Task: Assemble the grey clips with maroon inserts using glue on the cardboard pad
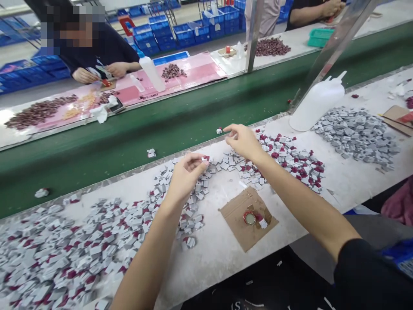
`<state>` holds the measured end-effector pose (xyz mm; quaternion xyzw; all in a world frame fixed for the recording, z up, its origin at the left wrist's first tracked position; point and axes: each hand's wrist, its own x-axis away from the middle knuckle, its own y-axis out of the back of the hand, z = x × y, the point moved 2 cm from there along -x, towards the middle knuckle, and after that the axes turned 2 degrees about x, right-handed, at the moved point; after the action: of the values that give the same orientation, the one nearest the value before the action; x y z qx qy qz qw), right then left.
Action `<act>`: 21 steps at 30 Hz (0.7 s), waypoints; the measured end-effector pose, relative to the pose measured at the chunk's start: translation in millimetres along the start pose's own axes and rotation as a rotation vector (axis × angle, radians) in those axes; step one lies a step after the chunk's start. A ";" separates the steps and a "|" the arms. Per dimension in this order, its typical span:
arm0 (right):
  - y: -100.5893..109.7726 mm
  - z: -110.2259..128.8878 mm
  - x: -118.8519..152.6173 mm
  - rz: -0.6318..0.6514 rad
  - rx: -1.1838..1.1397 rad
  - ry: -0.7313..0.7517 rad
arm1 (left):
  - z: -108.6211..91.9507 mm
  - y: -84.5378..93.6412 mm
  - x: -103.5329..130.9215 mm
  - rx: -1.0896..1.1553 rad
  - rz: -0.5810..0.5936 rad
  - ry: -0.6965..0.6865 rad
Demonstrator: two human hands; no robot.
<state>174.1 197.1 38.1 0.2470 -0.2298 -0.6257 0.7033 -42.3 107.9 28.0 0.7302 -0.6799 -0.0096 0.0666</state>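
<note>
With the left hand as the centre of the clock face, the left hand (185, 176) has thumb and fingers clamped on a small, blocky grey-and-maroon piece (205, 159), apparently plastic, above the pale, worn desk (222, 258). The right hand (243, 140) is at two o'clock, its thumb and index finger apart. That fingertip points at a similar pale piece (219, 131) lying on the smooth green conveyor belt (180, 122); I cannot tell whether they touch.

A broad spread of loose grey-and-maroon pieces (74, 247) stretches toward eight o'clock, and a smaller mixed heap (297, 161) lies at three o'clock, partly behind the right forearm. At four o'clock is a square of stained brown cardboard (238, 234), bearing a round, red-rimmed cap (249, 218) and another piece beside it.

My judgement is that pieces are being handled one by one, with the left hand's piece in hand and the right hand busy at the belt's near edge. Whether the right hand is placing or taking is unclear. A next move would call for a steady left pinch; gripping the belt piece would need the right fingers brought together lightly, without knocking it.
</note>
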 end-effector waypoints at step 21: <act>31.1 -55.4 -5.4 -0.215 -0.620 0.108 | -20.6 -88.3 -161.0 -0.381 -0.066 0.049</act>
<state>232.4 208.8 15.0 0.0768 0.0368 -0.7225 0.6861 35.3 275.6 26.3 0.7263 -0.6397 -0.1224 0.2197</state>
